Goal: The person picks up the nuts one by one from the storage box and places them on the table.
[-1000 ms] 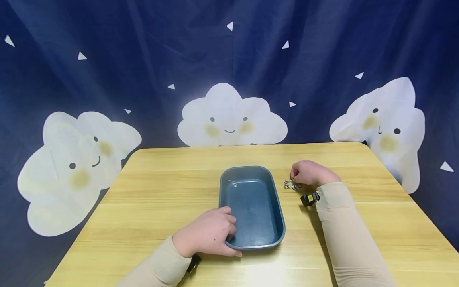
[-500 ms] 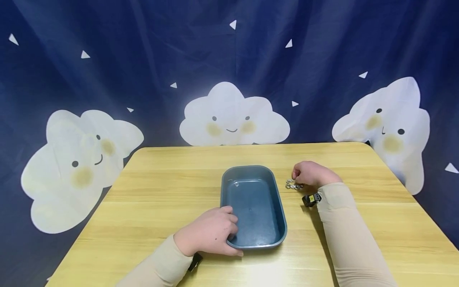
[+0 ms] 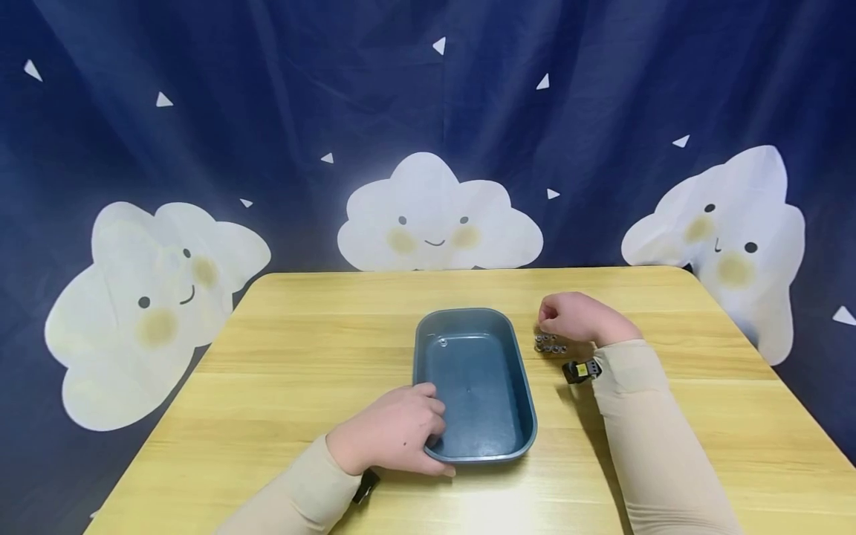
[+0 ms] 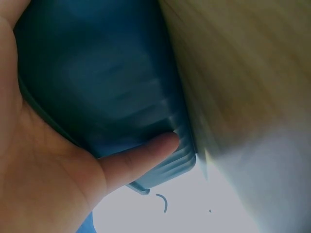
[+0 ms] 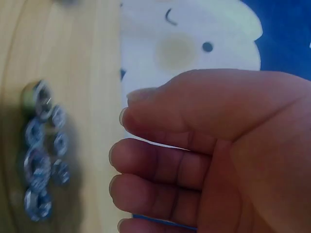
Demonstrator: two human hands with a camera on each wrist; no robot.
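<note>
A dark blue-green plastic tray [image 3: 481,416] stands on the table with one small metal ring-shaped piece [image 3: 443,342] in its far left corner. My left hand [image 3: 394,431] grips the tray's near left rim, fingers inside. Its thumb [image 4: 141,162] lies along the outer wall in the left wrist view. To the right of the tray, several metal nuts [image 3: 550,348] of mixed sizes form two rows, also seen as nuts [image 5: 38,167] in the right wrist view. My right hand [image 3: 578,318] hovers just behind them, thumb and index fingertips together. Whether anything is pinched there is hidden.
The pale wooden table [image 3: 301,349] reaches back to a dark blue curtain [image 3: 281,96] with white clouds. A black camera [image 3: 580,371] is strapped at the right wrist, close to the tabletop beside the nuts.
My right hand has lifted off the nuts and shifted slightly back and left, uncovering another nut in the far row. My left hand keeps its grip on the tray.
</note>
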